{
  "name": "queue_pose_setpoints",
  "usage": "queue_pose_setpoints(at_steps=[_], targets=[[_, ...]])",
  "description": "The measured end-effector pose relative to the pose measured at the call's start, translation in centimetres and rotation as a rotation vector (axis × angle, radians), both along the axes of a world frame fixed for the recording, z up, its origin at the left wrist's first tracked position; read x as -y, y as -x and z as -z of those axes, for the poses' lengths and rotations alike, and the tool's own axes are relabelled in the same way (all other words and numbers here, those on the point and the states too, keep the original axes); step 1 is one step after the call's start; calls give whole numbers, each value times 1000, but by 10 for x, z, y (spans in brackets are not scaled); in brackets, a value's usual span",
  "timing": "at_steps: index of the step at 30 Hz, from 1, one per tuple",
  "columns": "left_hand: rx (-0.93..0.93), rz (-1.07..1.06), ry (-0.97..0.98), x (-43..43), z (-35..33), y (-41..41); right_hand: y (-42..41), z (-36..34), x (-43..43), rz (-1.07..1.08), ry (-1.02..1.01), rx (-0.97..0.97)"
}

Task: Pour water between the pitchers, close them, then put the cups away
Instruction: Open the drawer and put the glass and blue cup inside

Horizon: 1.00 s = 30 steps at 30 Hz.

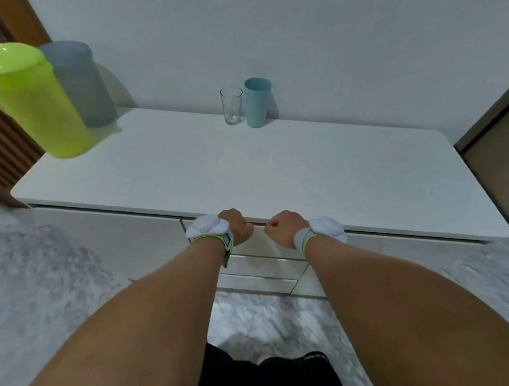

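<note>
Since green pitcher [38,101] and grey pitcher [83,83] sit far left w/ lids seemingly on, and clear glass [231,105] + teal cup [256,102] wait far centre by wall on cabinet top [248,169], L hand [236,225] and R hand [285,227] each curl fingers over near top drawer [262,245] lip, prob opening storage for cups.

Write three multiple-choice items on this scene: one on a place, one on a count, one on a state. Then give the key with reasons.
1. The glass stands: A. left of the teal cup; B. right of it; C. inside it.
2. Pitchers on the top: A. one; B. two; C. three.
3. The hands: A. lie flat on the top; B. grip the drawer edge; C. hold cups.
Key: 1 A, the glass is beside the cup, on its left. 2 B, a green pitcher and a grey pitcher stand at the left end. 3 B, the left hand and right hand curl over the drawer's top edge.
</note>
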<state>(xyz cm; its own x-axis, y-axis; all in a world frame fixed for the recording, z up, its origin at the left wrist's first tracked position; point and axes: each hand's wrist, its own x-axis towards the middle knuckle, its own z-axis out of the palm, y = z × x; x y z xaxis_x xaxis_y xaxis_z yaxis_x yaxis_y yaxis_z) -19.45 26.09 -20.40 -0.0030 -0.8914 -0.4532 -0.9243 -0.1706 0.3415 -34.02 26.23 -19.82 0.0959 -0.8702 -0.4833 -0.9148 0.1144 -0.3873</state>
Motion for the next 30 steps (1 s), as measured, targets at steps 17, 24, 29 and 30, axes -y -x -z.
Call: queue_pose_setpoints(at_steps=[17, 24, 29, 30], targets=[[43, 91, -57, -3, 20, 2, 1, 36, -17, -73, 39, -145], [102, 179, -67, -1, 26, -2, -8, 38, -17, -82, 44, -236], [191, 214, -50, -11, 31, -14, -11, 33, -17, -93, 8, -280], [230, 249, -49, -15, 31, -17, -12, 32, -18, -93, 17, -283]])
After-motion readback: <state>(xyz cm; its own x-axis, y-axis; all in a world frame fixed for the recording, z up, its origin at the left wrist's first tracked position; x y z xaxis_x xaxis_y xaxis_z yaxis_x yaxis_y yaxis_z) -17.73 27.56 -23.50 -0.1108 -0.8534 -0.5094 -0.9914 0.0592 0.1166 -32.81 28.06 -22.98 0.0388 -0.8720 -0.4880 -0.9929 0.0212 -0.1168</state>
